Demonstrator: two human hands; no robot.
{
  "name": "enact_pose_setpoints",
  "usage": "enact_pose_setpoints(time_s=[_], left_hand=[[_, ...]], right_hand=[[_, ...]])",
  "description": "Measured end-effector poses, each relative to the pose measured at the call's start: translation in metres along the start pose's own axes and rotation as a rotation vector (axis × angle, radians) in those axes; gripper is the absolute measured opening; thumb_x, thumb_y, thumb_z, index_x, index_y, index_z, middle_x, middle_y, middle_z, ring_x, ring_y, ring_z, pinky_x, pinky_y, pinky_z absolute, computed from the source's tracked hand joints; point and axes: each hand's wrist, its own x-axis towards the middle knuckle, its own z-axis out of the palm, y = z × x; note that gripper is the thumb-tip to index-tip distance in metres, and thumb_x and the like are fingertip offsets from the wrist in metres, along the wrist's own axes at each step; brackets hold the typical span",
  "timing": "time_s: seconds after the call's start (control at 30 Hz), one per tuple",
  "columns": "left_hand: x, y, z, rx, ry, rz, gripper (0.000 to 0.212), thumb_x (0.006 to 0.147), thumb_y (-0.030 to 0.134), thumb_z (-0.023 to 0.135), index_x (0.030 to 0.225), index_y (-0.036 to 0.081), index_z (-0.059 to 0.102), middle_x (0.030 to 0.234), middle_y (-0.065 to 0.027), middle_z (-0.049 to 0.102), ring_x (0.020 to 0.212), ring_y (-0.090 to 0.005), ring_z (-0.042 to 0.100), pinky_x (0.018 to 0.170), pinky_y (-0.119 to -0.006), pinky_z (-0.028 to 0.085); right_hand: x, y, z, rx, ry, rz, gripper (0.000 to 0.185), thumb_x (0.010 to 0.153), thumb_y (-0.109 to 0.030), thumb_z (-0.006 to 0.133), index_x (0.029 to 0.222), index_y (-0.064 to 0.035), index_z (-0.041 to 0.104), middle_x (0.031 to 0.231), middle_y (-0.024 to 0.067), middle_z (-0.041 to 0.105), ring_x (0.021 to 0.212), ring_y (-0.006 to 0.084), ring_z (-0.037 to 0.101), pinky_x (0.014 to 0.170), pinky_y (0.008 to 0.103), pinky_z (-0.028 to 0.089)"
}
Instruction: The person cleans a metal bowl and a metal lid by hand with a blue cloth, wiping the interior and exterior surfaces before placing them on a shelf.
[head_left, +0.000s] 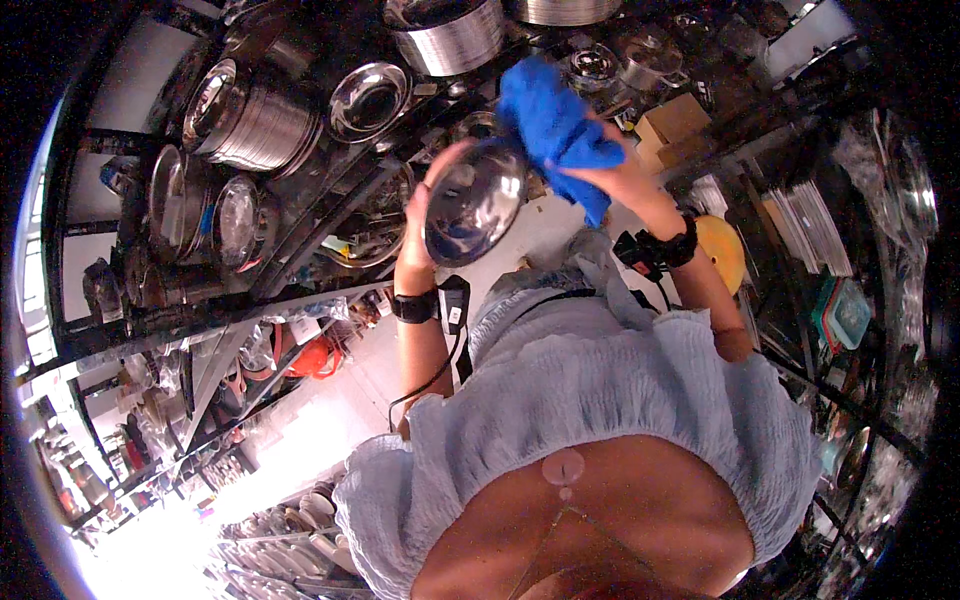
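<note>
My left hand (426, 217) grips the rim of a shiny round metal bowl (476, 202), which is held tilted in front of my body. Only part of the hand shows; some fingers are behind the bowl. In my right hand (611, 176) is a bunched blue cloth (551, 124), slightly blurred. The cloth is up and to the right of the bowl, close to its edge; whether the two touch I cannot tell. Both wrists carry black bands with cabled devices.
Stacked metal plates (262, 124), a round metal dish (370, 101) and a large metal pot (450, 37) stand on the shelves ahead. A cardboard box (671, 127) sits beyond my right hand. A yellow disc (720, 255) is beside my right forearm. Dark shelving lines both sides.
</note>
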Motion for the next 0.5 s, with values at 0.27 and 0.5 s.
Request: enact_pose_setpoints(time_s=[0.27, 0.5], left_hand=[[0.009, 0.004, 0.023, 0.071, -0.047, -0.026, 0.078, 0.09, 0.063, 0.033, 0.139, 0.002, 0.028, 0.135, -0.0135, 0.043, 0.124, -0.0244, 0.042, 0.104, -0.037, 0.033], [0.012, -0.017, 0.009, -0.176, 0.147, -0.101, 0.068, 0.093, 0.059, 0.028, 0.141, 0.011, 0.023, 0.139, -0.0145, 0.035, 0.126, -0.035, 0.039, 0.101, -0.057, 0.034]], right_hand=[[0.006, 0.002, 0.023, 0.12, 0.074, -0.054, 0.044, 0.068, -0.019, 0.077, 0.104, -0.0038, 0.057, 0.096, 0.0076, 0.064, 0.089, 0.0168, 0.059, 0.084, 0.0314, 0.045], [0.021, 0.014, -0.004, -0.089, 0.568, -0.291, 0.043, 0.061, -0.013, 0.074, 0.1, -0.0034, 0.056, 0.093, 0.0125, 0.058, 0.087, 0.0286, 0.058, 0.082, 0.0346, 0.046]])
